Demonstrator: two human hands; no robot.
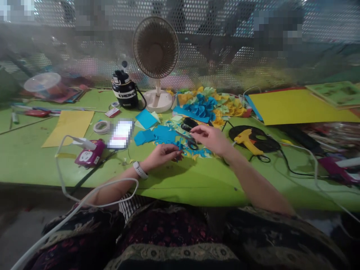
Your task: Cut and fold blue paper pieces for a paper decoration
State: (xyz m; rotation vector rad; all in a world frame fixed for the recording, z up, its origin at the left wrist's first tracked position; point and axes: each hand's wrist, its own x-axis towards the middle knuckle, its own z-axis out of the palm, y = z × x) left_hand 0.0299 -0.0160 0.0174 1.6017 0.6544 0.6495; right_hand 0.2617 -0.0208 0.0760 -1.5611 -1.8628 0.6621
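My left hand [165,153], with a white band at the wrist, is closed low over the green table; a small blue paper piece [179,144] shows at its fingertips. Just to the right, my right hand [209,137] is bent with its fingers together above dark-handled scissors [192,143]. Whatever it may pinch is hidden. A black object [189,123] lies by its fingertips, its kind unclear. Around both hands are blue and yellow paper scraps [204,152] and cut blue sheets [164,134]. Behind them is a pile of blue, yellow and pale green paper flowers [202,107].
A fan [156,48] and a black bottle [125,90] stand at the back. Leftward are a phone [120,134], a tape roll [101,127] and a purple socket block [90,153]. A yellow glue gun [248,141] lies rightward. A white cable [98,204] crosses the front left.
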